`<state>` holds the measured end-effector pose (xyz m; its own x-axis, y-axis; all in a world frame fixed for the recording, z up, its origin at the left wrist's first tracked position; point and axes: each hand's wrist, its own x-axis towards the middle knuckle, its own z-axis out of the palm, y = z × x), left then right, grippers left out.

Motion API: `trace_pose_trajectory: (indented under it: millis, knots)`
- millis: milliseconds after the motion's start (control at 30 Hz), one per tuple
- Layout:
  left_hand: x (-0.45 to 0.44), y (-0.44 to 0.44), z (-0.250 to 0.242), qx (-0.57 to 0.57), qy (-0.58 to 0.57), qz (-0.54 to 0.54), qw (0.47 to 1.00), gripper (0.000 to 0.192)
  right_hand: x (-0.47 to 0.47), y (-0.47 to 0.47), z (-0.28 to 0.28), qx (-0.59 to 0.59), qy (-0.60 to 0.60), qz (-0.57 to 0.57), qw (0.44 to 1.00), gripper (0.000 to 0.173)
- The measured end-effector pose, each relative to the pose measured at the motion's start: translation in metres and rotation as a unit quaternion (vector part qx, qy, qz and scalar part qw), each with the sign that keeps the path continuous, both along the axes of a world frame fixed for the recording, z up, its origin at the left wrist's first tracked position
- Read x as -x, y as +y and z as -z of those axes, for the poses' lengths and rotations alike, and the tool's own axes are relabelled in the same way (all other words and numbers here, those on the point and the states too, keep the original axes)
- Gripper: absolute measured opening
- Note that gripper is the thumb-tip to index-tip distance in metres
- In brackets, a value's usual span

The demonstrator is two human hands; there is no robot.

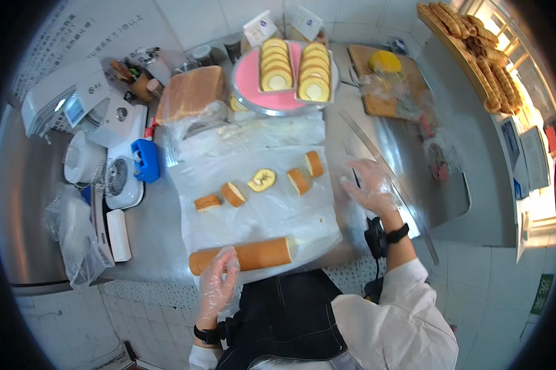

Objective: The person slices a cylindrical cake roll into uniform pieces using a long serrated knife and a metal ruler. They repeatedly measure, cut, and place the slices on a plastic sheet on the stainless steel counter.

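Note:
A long brown roll cake (264, 254) lies along the near edge of the white paper sheet (259, 222). My left hand (218, 282), in a clear plastic glove, holds it near its left end, fingers over the top. My right hand (373, 187), also gloved, is right of the paper with thumb and fingers apart. Between them shows a thin black handle (355, 178), partly hidden by the hand. Farther up the sheet lie several short roll slices: an end piece (262, 180) shows its yellow cut face, and a brown slice (298, 181) leans to its right.
A pink-topped turntable (248, 74) bears two trays of sliced rolls (316, 88). A bread loaf (192, 95), blue tape dispenser (145, 159) and stand mixer (81, 97) stand left. A long metal strip (368, 143) crosses the right side, near a wooden board (380, 106).

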<state>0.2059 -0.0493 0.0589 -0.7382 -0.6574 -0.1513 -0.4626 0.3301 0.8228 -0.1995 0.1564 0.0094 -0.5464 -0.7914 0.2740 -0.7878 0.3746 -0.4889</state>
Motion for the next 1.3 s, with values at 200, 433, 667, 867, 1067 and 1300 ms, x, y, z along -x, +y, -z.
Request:
trace_pose_trajectory:
  millis: [200,433,667,867,1067,1300]
  knots:
    - [0.015,-0.001,0.001,0.112,0.000,0.093,0.989,0.034,-0.003,0.093,0.015,-0.199,0.094,0.354,0.909,0.030]
    - [0.037,0.021,0.010,0.126,0.027,0.115,0.985,0.034,0.019,0.108,0.009,-0.217,0.010,0.365,0.905,0.037]
    - [0.024,0.033,0.016,0.200,0.041,0.031,0.978,0.033,-0.019,0.088,0.013,-0.198,-0.020,0.293,0.935,0.047]
    - [0.023,0.032,0.025,0.237,0.047,0.058,0.969,0.036,-0.041,0.079,0.031,-0.206,-0.113,0.323,0.917,0.050]
    - [0.029,0.035,0.029,0.221,0.005,0.089,0.971,0.041,0.019,0.114,0.031,-0.224,0.050,0.374,0.899,0.053]
    - [0.025,0.035,0.030,0.217,0.027,0.078,0.973,0.046,0.065,0.137,0.044,-0.328,-0.117,0.316,0.882,0.043]
